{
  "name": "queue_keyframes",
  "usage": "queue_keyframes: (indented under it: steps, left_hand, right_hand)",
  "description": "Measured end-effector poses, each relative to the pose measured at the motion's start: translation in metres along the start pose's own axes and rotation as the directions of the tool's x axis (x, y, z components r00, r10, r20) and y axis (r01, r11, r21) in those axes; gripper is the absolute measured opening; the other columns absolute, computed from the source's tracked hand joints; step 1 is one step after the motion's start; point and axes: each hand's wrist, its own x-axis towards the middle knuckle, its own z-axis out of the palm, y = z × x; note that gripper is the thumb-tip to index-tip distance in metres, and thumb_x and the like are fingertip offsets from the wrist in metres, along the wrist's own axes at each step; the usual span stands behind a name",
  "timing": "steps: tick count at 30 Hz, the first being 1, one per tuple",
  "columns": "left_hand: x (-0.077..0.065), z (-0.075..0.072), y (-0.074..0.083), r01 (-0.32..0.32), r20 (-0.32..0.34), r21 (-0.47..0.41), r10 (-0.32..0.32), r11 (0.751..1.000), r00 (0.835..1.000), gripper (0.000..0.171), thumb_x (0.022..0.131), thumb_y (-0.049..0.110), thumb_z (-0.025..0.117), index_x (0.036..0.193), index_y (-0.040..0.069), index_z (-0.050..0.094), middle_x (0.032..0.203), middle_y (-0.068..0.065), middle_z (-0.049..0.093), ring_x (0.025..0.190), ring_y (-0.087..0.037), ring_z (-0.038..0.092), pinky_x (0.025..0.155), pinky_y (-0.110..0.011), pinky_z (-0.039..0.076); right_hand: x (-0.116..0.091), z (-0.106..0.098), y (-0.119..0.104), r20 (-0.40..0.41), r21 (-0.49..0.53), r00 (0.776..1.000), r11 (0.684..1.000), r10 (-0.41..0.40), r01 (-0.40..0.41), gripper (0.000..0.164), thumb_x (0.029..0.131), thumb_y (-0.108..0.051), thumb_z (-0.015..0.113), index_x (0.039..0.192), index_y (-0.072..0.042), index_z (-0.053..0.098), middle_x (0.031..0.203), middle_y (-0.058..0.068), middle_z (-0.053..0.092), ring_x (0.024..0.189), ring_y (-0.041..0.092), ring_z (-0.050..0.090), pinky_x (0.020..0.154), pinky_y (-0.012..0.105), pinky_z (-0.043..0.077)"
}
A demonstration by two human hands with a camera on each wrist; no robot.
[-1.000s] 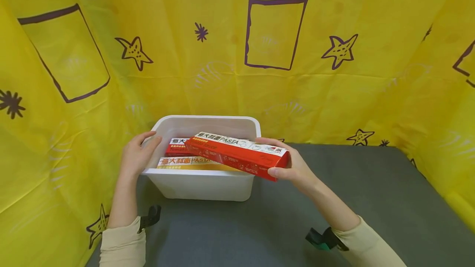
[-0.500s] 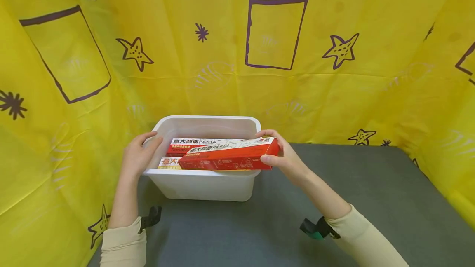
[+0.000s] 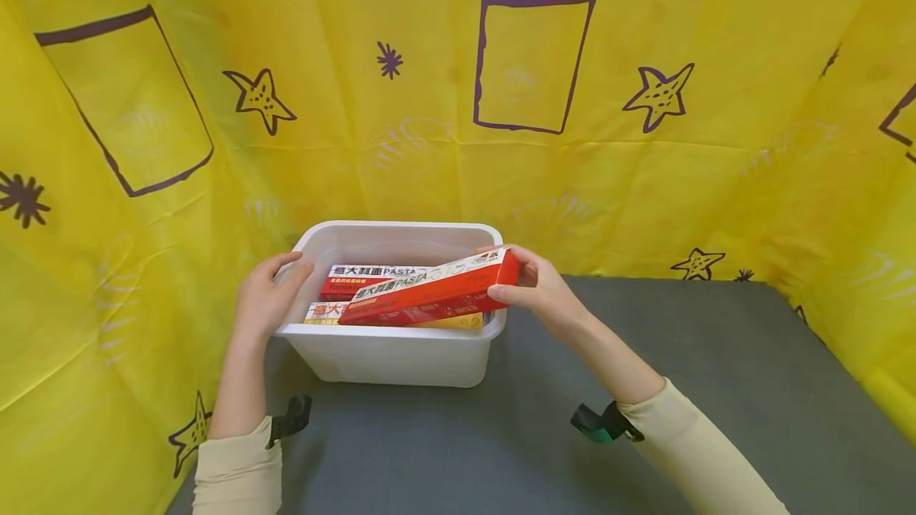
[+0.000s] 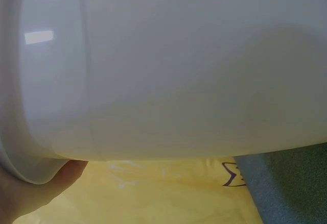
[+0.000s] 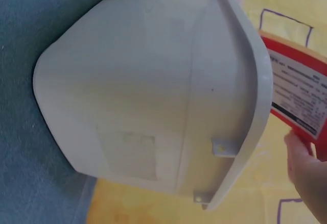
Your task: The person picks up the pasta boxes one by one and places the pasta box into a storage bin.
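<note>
In the head view my right hand (image 3: 540,286) grips the right end of a red-and-white pasta box (image 3: 429,292) between thumb and fingers. The box slants over the white plastic bin (image 3: 401,360), its left end lower and inside the rim. In the right wrist view, printed text shows on the pasta box (image 5: 299,89) beyond the bin wall (image 5: 138,81). My left hand (image 3: 265,296) holds the bin's left rim; part of that hand (image 4: 38,191) shows by the lip in the left wrist view. Inside lie another red pasta box (image 3: 347,284) and a yellow one (image 3: 458,321), both partly covered.
The bin stands on a dark grey tabletop (image 3: 429,451). Yellow cloth (image 3: 429,181) with purple drawings hangs behind it and at both sides. Dark straps with small mounts (image 3: 289,418) sit on both forearms.
My right hand has moved left with the red pasta box. The box's right end has risen and its left end dropped into the bin. My left hand stays put.
</note>
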Motion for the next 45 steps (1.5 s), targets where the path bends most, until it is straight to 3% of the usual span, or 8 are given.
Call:
queue_keyframes:
  steps: [5,10,17,26,33,39,43,45]
  left_hand:
    - [0.001,-0.001,-0.001,0.001,0.007,-0.003,-0.001,1.000,1.000,0.059,0.097,0.045,0.052,0.137,0.001,0.054,0.140,-0.028,0.048,0.129,-0.047,0.041,0.105,-0.062,0.031]
    - [0.002,0.001,-0.002,0.036,0.028,-0.013,-0.036,0.999,0.999,0.062,0.097,0.048,0.051,0.139,0.003,0.052,0.142,-0.027,0.046,0.131,-0.047,0.039,0.104,-0.063,0.030]
    - [0.003,0.003,-0.001,0.057,0.046,-0.037,-0.056,0.998,0.997,0.064,0.096,0.051,0.051,0.141,0.005,0.051,0.144,-0.026,0.044,0.132,-0.047,0.038,0.105,-0.064,0.030]
    - [0.004,-0.001,-0.001,0.047,0.054,-0.036,-0.045,0.998,0.998,0.065,0.096,0.050,0.051,0.141,0.004,0.050,0.144,-0.026,0.043,0.131,-0.047,0.038,0.104,-0.064,0.030]
    - [0.002,-0.003,-0.002,0.009,0.064,0.015,-0.010,1.000,0.998,0.064,0.097,0.048,0.051,0.140,0.001,0.049,0.144,-0.029,0.042,0.131,-0.049,0.037,0.104,-0.065,0.029]
    - [0.000,-0.004,-0.003,-0.018,0.114,0.138,0.003,0.990,0.993,0.075,0.095,0.056,0.049,0.147,0.001,0.040,0.146,-0.031,0.036,0.132,-0.053,0.031,0.102,-0.069,0.026]
    - [0.001,-0.004,-0.004,-0.110,0.095,0.233,0.090,0.966,0.991,0.078,0.094,0.057,0.049,0.146,0.000,0.040,0.146,-0.032,0.034,0.130,-0.055,0.031,0.101,-0.069,0.026]
    - [0.000,-0.004,-0.005,-0.176,0.055,0.269,0.167,0.947,0.984,0.074,0.094,0.054,0.051,0.144,0.000,0.044,0.145,-0.031,0.037,0.129,-0.055,0.033,0.101,-0.069,0.026]
  right_hand:
    - [0.012,0.002,0.004,-0.024,-0.107,0.999,0.994,-0.035,0.032,0.058,0.085,-0.013,0.073,0.138,-0.005,0.051,0.135,0.013,0.054,0.120,0.027,0.054,0.099,0.039,0.047]
    - [0.017,0.001,0.009,-0.125,-0.307,0.986,0.949,-0.111,0.068,0.056,0.086,-0.019,0.076,0.137,-0.015,0.055,0.138,0.004,0.054,0.135,0.016,0.043,0.112,0.042,0.032]
    - [0.001,-0.007,0.011,-0.213,-0.328,0.976,0.944,-0.053,-0.021,0.053,0.085,-0.025,0.077,0.134,-0.025,0.058,0.140,-0.006,0.051,0.133,0.030,0.045,0.107,0.047,0.038]
    - [-0.021,-0.024,0.022,-0.267,-0.337,0.961,0.941,-0.069,-0.026,0.057,0.085,-0.018,0.077,0.137,-0.011,0.054,0.140,0.003,0.051,0.130,0.016,0.045,0.110,0.041,0.035]
    - [-0.039,-0.040,0.033,-0.322,-0.366,0.946,0.926,-0.029,-0.096,0.058,0.086,-0.025,0.076,0.139,-0.016,0.053,0.144,0.002,0.047,0.137,0.022,0.038,0.111,0.046,0.032]
    - [-0.054,-0.055,0.044,-0.379,-0.401,0.926,0.900,0.006,-0.170,0.059,0.088,-0.031,0.074,0.141,-0.021,0.050,0.148,0.001,0.043,0.140,0.024,0.033,0.113,0.048,0.029]
    - [-0.060,-0.065,0.052,-0.422,-0.475,0.906,0.856,-0.018,-0.204,0.060,0.089,-0.038,0.072,0.142,-0.021,0.049,0.149,0.002,0.040,0.140,0.028,0.031,0.112,0.052,0.030]
    - [-0.062,-0.070,0.055,-0.439,-0.538,0.897,0.817,-0.060,-0.209,0.061,0.088,-0.040,0.071,0.142,-0.021,0.049,0.149,0.003,0.040,0.140,0.030,0.030,0.110,0.057,0.029]
